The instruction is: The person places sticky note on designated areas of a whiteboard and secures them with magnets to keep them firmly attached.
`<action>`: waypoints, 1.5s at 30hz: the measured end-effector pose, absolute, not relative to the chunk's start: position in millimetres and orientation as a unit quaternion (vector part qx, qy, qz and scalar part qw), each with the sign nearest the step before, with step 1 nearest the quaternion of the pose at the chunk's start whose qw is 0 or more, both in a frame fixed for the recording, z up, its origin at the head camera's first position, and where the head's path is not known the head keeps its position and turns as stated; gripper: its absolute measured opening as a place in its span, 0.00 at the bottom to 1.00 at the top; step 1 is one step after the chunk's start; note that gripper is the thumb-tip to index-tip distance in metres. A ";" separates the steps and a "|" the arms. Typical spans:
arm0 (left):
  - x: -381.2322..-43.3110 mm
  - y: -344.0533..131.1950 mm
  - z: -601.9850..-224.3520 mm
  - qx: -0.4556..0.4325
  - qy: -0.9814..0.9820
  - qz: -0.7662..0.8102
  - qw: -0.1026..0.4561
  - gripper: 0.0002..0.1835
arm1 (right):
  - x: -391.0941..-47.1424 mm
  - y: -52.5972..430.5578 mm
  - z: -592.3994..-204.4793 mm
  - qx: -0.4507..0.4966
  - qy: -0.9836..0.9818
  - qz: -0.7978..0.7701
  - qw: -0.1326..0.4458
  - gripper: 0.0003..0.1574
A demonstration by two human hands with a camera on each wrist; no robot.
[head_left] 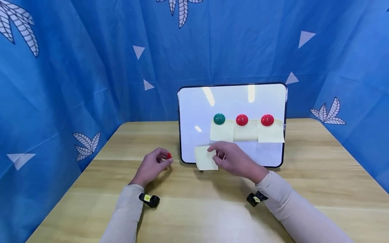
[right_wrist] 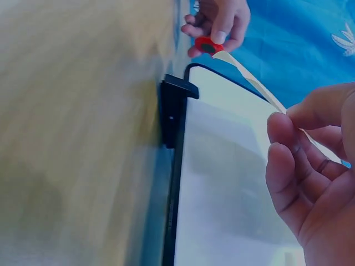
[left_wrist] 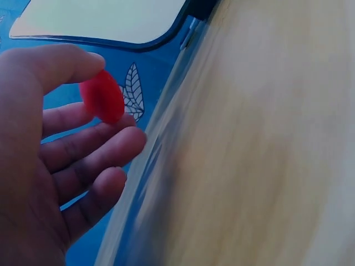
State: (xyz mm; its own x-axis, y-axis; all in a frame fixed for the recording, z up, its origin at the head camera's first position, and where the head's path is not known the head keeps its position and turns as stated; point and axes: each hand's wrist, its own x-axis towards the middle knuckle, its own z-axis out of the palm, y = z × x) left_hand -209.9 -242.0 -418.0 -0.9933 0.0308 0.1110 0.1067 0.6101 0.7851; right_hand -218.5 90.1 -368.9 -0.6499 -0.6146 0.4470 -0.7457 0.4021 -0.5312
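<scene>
My left hand (head_left: 153,164) pinches a round red magnet (left_wrist: 104,97) between thumb and fingertips, to the left of the whiteboard. The magnet's dark round back shows in the right wrist view. With thumb and fingers my right hand (head_left: 232,158) pinches a pale yellow sticky note (head_left: 204,158) at its right edge. This note overlaps the board's lower left corner in the head view. On the whiteboard (head_left: 194,111) hang a left note (head_left: 222,133) under a green magnet (head_left: 219,118), a middle note (head_left: 245,133) under a red magnet (head_left: 241,119) and a right note (head_left: 270,134) under another red magnet (head_left: 267,120).
The dark-framed board stands on the wooden table (head_left: 200,209), held up by a black foot (right_wrist: 173,111) at its lower edge. Behind and at both sides hangs a blue curtain (head_left: 243,44) with leaf and triangle prints. Each wrist wears a black strap with a small camera.
</scene>
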 end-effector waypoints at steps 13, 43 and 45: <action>-211.4 -234.1 -421.7 -0.044 -0.874 -0.481 0.053 0.19 | -220.2 79.9 -347.4 0.386 -0.838 0.370 0.108 0.16; -210.6 -225.4 -414.6 -0.013 -0.865 -0.476 0.157 0.17 | -241.8 57.5 -338.3 0.365 -0.823 0.387 0.199 0.15; -210.6 -225.4 -414.1 -0.014 -0.863 -0.477 0.164 0.18 | -243.5 57.4 -337.1 0.363 -0.826 0.386 0.191 0.16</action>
State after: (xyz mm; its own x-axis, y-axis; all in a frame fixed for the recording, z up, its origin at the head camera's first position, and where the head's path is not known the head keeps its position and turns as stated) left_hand -210.6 -225.4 -414.1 -0.9460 -0.1313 0.2965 0.1814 0.5436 0.8195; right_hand -243.5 57.4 -337.1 -0.6642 -0.4519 0.5955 -0.7467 0.4384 -0.5002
